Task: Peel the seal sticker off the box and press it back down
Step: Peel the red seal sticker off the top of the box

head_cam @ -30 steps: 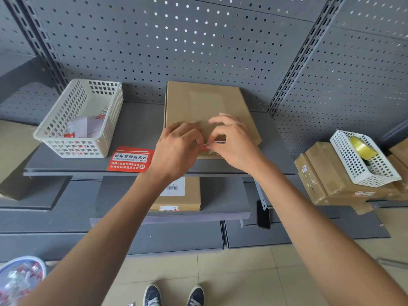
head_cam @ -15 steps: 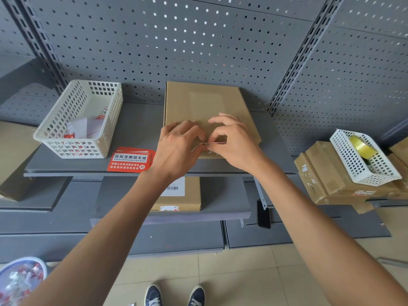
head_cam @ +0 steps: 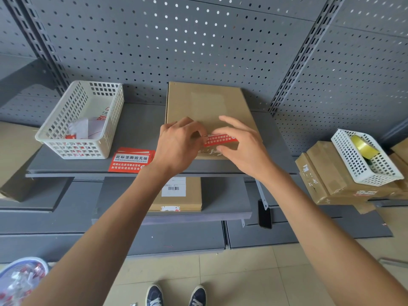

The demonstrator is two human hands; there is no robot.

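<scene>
A flat brown cardboard box (head_cam: 207, 102) lies on the grey upper shelf (head_cam: 136, 129), its near edge towards me. The red seal sticker (head_cam: 218, 139) with white print shows face-up at that near edge, between my two hands. My left hand (head_cam: 178, 144) pinches the sticker's left end, fingers curled. At the other end, my right hand (head_cam: 240, 142) holds it with thumb below and fingers spread above. White torn residue marks the box's front edge just under the sticker.
A white mesh basket (head_cam: 86, 120) with papers stands at the shelf's left, a stack of red stickers (head_cam: 132, 160) in front of it. Another flat box (head_cam: 181, 193) lies on the lower shelf. At right, cardboard boxes (head_cam: 326, 173) carry a basket with tape (head_cam: 364, 155).
The sticker was edge-on and barely visible between my fingertips; now it is turned flat, its red printed face showing over the box's near edge. My right fingers have spread.
</scene>
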